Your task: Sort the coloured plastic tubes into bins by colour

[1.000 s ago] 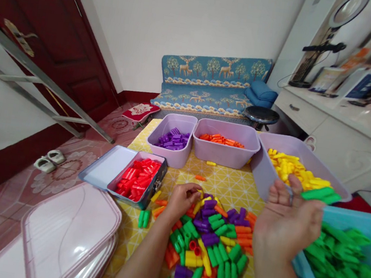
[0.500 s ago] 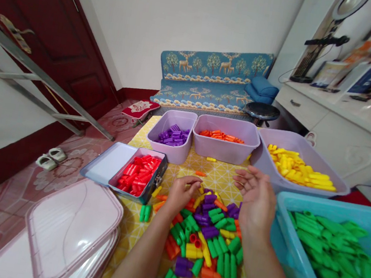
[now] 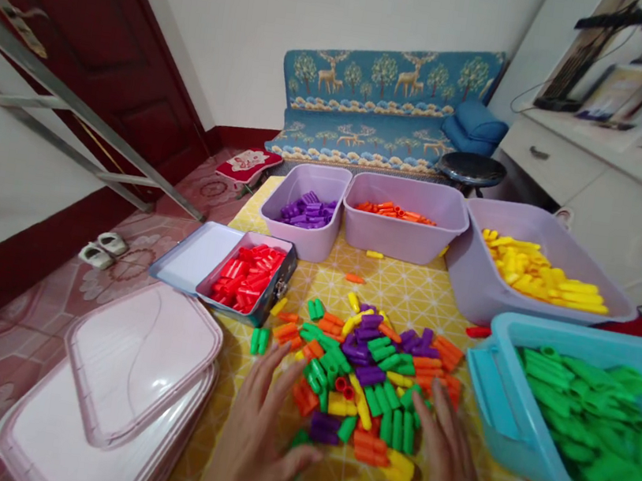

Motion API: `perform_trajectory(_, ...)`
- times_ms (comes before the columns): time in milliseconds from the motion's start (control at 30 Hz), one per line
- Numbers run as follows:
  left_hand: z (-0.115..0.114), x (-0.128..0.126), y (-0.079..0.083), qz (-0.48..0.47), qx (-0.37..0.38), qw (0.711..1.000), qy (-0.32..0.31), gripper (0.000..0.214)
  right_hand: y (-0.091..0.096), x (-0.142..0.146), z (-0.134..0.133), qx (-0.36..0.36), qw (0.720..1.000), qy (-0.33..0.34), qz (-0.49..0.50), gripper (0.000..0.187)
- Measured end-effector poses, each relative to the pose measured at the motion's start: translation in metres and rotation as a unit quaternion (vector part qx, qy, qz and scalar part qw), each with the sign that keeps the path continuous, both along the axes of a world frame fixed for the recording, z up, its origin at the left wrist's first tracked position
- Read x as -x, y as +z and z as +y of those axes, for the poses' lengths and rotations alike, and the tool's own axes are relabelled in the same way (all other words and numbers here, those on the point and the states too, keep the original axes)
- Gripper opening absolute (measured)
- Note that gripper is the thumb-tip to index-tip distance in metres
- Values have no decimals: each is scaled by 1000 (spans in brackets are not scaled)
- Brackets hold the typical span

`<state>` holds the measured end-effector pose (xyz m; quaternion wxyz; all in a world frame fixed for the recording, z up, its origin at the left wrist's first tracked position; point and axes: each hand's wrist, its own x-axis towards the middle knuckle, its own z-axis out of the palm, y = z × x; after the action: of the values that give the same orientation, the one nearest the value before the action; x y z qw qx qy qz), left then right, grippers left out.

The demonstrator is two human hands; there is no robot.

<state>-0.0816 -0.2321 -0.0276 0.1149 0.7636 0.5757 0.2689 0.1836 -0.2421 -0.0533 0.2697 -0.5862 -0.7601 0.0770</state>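
Observation:
A heap of mixed plastic tubes point(image 3: 365, 374), green, orange, purple, yellow and red, lies on the yellow patterned tablecloth point(image 3: 403, 288). My left hand point(image 3: 258, 431) rests flat at the heap's near left edge, fingers spread, holding nothing. My right hand point(image 3: 445, 465) lies flat at the near right edge, fingers apart, also holding nothing. Both hands flank the near side of the heap and touch its outer tubes.
A blue bin of green tubes point(image 3: 582, 421) stands right. Lilac bins hold yellow point(image 3: 537, 275), orange point(image 3: 400, 224) and purple tubes point(image 3: 306, 218). A tin of red tubes point(image 3: 241, 277) sits left; pink lids point(image 3: 122, 380) are stacked near left. One red tube point(image 3: 479, 331) lies loose.
The green tubes left my right hand over the blue bin. Both hands then drew back to the near edge of the heap and flattened. The view has tilted down.

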Motion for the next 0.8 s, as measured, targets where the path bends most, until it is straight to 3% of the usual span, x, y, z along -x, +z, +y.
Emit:
perform_trajectory(100, -37, 5, -20, 42, 14, 999, 13, 106, -23, -16, -33, 22, 997, 3, -73, 103)
perform_trajectory(200, -43, 1, -32, 60, 32, 997, 22, 113, -28, -16, -32, 39, 995, -35, -89, 108)
perform_trajectory(367, -9, -23, -35, 32, 36, 999, 12, 120, -16, 3, 7, 39, 995, -66, -59, 115)
perform_trajectory(533, 33, -39, -32, -8, 58, 997, -46, 116, -16, 9, 43, 30, 999, -4, -25, 114)
perform_trajectory(633, 50, -41, -31, -33, 75, 994, -68, 104, -19, 9, 58, 34, 999, 14, 13, 101)
perform_trajectory(800, 72, -50, -28, -124, 86, 986, -73, 72, -15, 20, 80, 34, 985, -9, 167, 71)
